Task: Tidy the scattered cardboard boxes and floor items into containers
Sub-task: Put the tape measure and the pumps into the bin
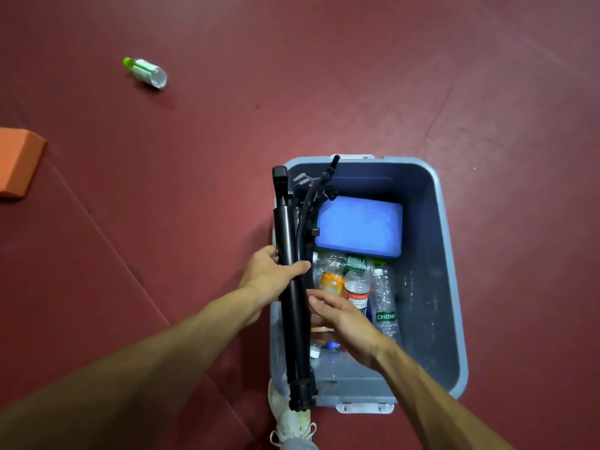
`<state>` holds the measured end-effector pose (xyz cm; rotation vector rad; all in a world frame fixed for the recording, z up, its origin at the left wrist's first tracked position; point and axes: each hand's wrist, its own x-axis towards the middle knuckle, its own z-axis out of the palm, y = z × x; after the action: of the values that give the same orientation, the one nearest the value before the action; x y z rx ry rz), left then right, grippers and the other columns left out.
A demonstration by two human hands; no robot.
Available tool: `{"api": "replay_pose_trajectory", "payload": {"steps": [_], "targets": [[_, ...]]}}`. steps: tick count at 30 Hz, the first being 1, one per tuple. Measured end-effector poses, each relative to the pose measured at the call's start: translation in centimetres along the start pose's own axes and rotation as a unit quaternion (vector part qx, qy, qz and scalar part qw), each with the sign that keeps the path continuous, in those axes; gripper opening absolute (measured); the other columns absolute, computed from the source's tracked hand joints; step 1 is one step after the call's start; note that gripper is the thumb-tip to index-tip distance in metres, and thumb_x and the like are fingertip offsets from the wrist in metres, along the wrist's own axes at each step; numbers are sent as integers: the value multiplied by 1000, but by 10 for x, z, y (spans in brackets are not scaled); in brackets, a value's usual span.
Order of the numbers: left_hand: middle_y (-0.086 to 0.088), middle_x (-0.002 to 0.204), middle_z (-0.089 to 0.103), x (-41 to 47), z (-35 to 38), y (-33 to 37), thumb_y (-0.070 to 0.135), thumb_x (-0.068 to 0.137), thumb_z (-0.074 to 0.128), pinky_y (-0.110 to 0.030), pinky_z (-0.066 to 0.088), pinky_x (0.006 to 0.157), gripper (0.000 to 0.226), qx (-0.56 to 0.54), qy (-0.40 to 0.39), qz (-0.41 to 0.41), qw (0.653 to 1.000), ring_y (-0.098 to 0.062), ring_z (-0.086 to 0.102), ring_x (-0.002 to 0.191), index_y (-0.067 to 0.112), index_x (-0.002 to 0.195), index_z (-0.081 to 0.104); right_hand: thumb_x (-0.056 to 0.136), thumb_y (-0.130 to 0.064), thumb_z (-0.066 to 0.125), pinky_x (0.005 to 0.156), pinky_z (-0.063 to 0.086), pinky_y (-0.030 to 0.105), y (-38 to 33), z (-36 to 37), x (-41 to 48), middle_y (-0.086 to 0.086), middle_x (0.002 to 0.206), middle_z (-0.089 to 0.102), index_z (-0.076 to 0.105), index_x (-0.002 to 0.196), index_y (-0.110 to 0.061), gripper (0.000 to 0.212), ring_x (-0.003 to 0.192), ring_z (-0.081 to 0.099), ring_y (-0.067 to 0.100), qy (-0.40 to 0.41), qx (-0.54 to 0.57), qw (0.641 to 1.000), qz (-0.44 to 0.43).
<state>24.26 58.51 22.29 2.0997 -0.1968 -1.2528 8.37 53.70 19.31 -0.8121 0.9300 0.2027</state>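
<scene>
My left hand (269, 274) grips the folded black metal tripod (287, 228), lengthwise along the left wall of the grey plastic bin (425, 287); my right hand (344, 319), fingers straight, hovers just beside it.

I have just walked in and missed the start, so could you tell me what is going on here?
A person is fitting a folded black tripod into a grey bin. The left hand grips it along the bin's left wall; the right hand is open beside it, above plastic bottles. A blue foam block lies at the far end. A green-capped bottle and an orange block lie on the floor outside.
</scene>
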Motion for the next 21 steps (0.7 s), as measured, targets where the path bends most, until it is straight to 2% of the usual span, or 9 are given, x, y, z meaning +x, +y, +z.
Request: {"api": "replay_pose_trajectory", "payload": {"steps": [2, 5, 8, 10, 12, 15, 17, 19, 21], "targets": [[1, 79, 70, 7, 13, -1, 33, 72, 78, -22, 44, 52, 31, 6, -16, -2, 1000, -15, 64, 61, 19, 95, 64, 96, -30, 53, 81, 54, 36, 6, -6, 0, 9, 107, 65, 61, 124, -26, 29, 97, 58, 27, -16, 18, 1000, -19], [-2, 90, 73, 20, 29, -9, 36, 68, 80, -35, 56, 74, 34, 12, -34, 4, 999, -21, 70, 83, 20, 92, 64, 92, -16, 61, 81, 54, 35, 16, -17, 3, 6, 113, 69, 55, 130, -26, 40, 100, 67, 21, -20, 37, 998, -36], [-2, 96, 73, 32, 36, -20, 32, 71, 79, -40, 54, 90, 36, 19, -57, 5, 998, -19, 70, 90, 16, 100, 65, 84, 4, 65, 73, 56, 26, 23, -21, 15, 4, 108, 66, 51, 130, -25, 57, 85, 68, 15, 42, -26, 998, -39], [0, 95, 71, 37, 37, -24, 27, 79, 73, -36, 51, 95, 34, 34, -71, -2, 997, -18, 68, 92, 15, 109, 63, 84, 8, 63, 79, 58, 29, 27, -19, 27, 4, 109, 64, 50, 131, -26, 60, 86, 66, 16, 100, -94, 989, -48], [-2, 105, 66, 39, 33, -26, 22, 86, 66, -28, 44, 95, 47, 63, -68, -13, 996, -18, 62, 102, 12, 130, 52, 85, 7, 60, 93, 54, 35, 31, -18, 38, 0, 119, 63, 45, 137, -28, 64, 98, 64, 17, 129, -167, 975, -67], [-4, 138, 52, 36, 17, -28, 17, 87, 61, -22, 36, 96, 60, 93, -50, -16, 994, -16, 51, 125, 16, 143, 40, 94, -9, 55, 94, 40, 21, 29, -14, 47, -10, 139, 42, 13, 151, -34, 75, 116, 51, 13, 52, -257, 965, 3], [-4, 137, 54, 32, 3, -29, 16, 87, 60, -23, 37, 97, 56, 108, -46, -19, 993, -16, 52, 123, 18, 141, 44, 95, -21, 54, 93, 38, 21, 25, -11, 45, -4, 149, 36, 8, 153, -30, 74, 128, 48, 18, 32, -316, 947, 56], [-7, 124, 62, 24, -11, -25, 15, 86, 59, -24, 40, 92, 51, 115, -38, -23, 992, -19, 59, 112, 16, 136, 49, 95, -23, 54, 96, 45, 26, 19, -9, 35, 3, 147, 44, 25, 150, -22, 63, 124, 53, 21, 42, -347, 934, 76], [-1, 102, 67, 10, -26, -14, 12, 87, 58, -24, 41, 85, 44, 115, -30, -21, 993, -18, 61, 96, 13, 131, 53, 95, -22, 54, 92, 52, 35, 9, -7, 20, 6, 131, 59, 40, 143, -18, 51, 111, 62, 25, 52, -364, 927, 78]]}}
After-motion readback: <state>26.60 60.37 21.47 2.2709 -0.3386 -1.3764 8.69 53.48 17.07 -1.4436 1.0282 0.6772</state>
